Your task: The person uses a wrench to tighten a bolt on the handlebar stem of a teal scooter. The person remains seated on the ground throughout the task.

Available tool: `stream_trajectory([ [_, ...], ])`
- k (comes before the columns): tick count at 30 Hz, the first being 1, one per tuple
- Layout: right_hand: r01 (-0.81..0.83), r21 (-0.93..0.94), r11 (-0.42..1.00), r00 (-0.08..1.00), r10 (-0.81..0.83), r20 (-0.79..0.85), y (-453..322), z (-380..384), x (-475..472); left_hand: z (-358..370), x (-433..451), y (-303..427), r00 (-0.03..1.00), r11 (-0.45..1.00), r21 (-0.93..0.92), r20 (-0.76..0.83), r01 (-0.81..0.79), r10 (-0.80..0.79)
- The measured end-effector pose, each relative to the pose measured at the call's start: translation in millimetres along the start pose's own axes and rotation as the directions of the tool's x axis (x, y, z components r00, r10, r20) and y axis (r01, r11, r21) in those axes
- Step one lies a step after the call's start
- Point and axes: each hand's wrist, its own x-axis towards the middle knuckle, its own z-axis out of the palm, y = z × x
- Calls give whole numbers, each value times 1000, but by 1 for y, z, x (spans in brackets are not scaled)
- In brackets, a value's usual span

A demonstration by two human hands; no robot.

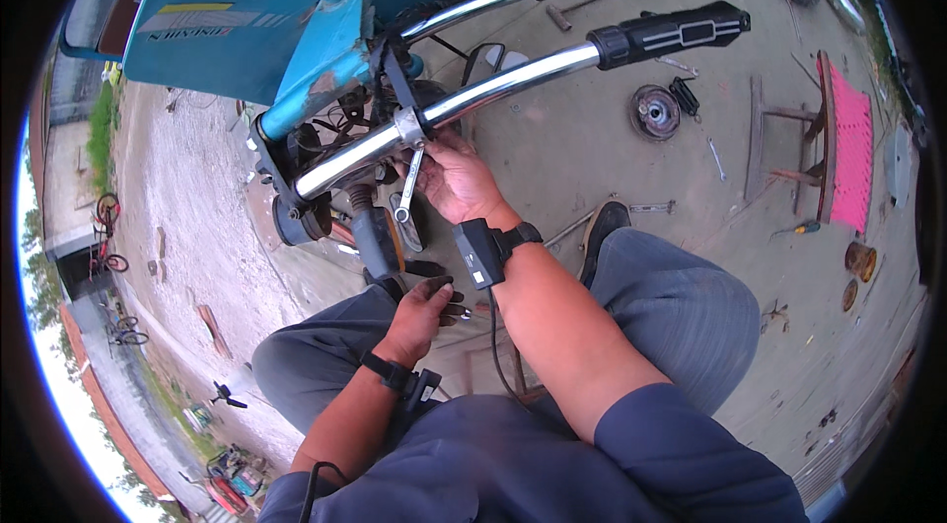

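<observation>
A chrome fork tube (510, 83) crosses before me, with a metal clamp (409, 127) around it. My right hand (460, 179) is palm up under the clamp. Its fingers close about the upper end of a combination wrench (410, 186), whose ring end hangs down. The fingertips are partly hidden behind the wrench and clamp. Lower down, between my knees, my left hand (418, 312) has dark-stained, curled fingers. A small shiny metal part (465, 314) shows at their tips, too small to name. Below the clamp, a rubber-gripped handlebar end (376, 242) points towards me.
The blue front panel (222, 27) of a vehicle stands at upper left. A second fork leg (481, 5) runs beyond the first. On the concrete lie a wheel hub (655, 113), a wrench (716, 158), a hammer (560, 17) and a screwdriver (806, 227). A pink-seated stool (849, 145) is at right.
</observation>
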Motion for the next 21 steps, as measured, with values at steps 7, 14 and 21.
stream_trajectory([
  [7, -151, -65, 986, 986, 155, 54, -26, -5, -2, -5, 3, -12, 999, 994, 102, -12, -49, 50],
  [14, -247, -484, 839, 944, 322, 76, -89, -9, 13, -9, 1, -14, 1000, 993, 113, -11, -23, 25],
  [21, -140, -127, 982, 989, 143, 18, -29, -13, -5, -2, 1, -13, 998, 985, 162, 12, -58, 57],
])
